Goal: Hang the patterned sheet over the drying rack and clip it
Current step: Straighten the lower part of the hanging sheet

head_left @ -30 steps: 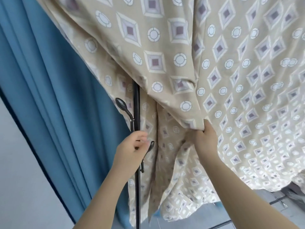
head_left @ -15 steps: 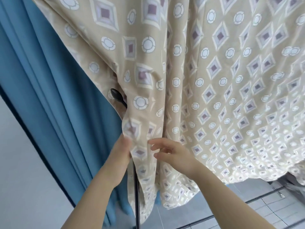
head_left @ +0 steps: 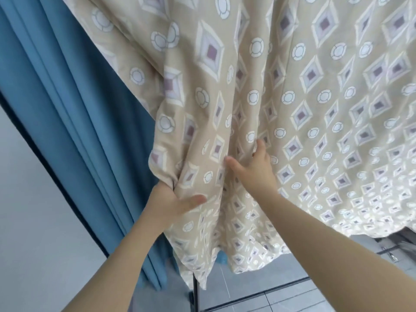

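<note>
A beige patterned sheet (head_left: 281, 91) with purple diamonds and white circles hangs down over the drying rack and fills most of the view. My left hand (head_left: 171, 199) grips the sheet's left edge, bunching the cloth, with the thumb lying on its front. To the right, my right hand (head_left: 256, 167) holds a fold of the sheet, its fingers tucked behind the cloth. Only the foot of the rack's black pole (head_left: 195, 293) shows below the hem; the rest of the rack is hidden. No clip is visible.
Blue curtains (head_left: 67, 122) hang at the left beside a white wall (head_left: 33, 233). Grey floor tiles (head_left: 270, 296) show under the sheet, with a dark rail across them and dim objects at the far right.
The sheet's left edge has been pulled over the rack's pole and its hooks, which are now covered. My left hand left the pole and took the sheet's edge; my right hand regripped higher.
</note>
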